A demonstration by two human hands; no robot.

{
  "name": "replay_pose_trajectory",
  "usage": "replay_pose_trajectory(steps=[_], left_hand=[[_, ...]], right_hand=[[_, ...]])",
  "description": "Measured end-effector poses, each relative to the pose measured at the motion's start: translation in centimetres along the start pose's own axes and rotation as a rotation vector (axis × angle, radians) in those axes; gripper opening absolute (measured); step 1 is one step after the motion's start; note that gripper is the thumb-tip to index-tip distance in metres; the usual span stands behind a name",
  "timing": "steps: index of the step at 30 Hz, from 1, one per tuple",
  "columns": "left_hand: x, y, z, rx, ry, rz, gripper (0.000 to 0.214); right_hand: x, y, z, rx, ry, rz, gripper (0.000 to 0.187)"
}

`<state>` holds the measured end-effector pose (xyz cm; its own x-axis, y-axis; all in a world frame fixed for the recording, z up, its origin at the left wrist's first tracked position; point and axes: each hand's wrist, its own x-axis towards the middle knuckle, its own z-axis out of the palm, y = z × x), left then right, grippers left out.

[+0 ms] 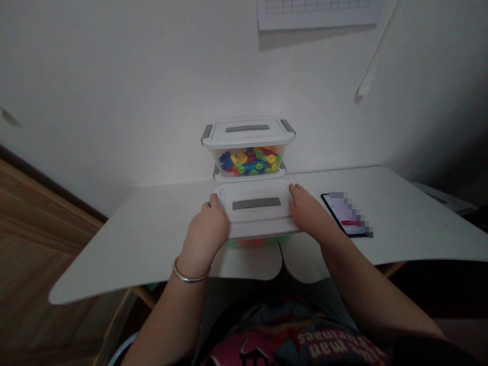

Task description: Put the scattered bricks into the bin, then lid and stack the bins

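Note:
A white lidded plastic box [256, 216] with a grey handle strip sits near the table's front edge. My left hand [206, 231] grips its left side and my right hand [308, 211] grips its right side, fingers curled over the lid's ends. Coloured pieces show faintly through the box's front wall. Behind it, against the wall, two more boxes are stacked. The upper box [247, 145] is clear-walled, has grey side latches and is full of bright plastic gear pieces [249, 161]. Only the lid edge of the lower box shows.
A phone [345, 213] lies screen-up on the white table [152, 229], just right of my right hand. The table has a curved notch at its front edge. A white wall stands behind, with a paper sheet [316, 12] hanging on it. Wooden floor lies at left.

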<state>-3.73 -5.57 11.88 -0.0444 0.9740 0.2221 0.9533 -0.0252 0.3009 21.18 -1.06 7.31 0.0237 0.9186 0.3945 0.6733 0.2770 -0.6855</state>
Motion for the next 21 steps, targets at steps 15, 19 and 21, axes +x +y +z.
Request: replay_pose_trajectory(steps=[15,19,21], left_hand=[[0.1,-2.2,3.8,-1.423,0.058,-0.289,0.060],[-0.1,-1.0,5.9,-1.467,0.197,-0.311,0.056],[0.1,-0.7,6.7,-1.589,0.271,-0.350,0.053]], right_hand=[[-2.7,2.7,2.1,0.909,0.017,0.278,0.066],[-3.5,3.4,4.5,1.026,0.037,0.354,0.075],[-3.5,3.5,5.4,1.122,0.123,0.421,0.071]])
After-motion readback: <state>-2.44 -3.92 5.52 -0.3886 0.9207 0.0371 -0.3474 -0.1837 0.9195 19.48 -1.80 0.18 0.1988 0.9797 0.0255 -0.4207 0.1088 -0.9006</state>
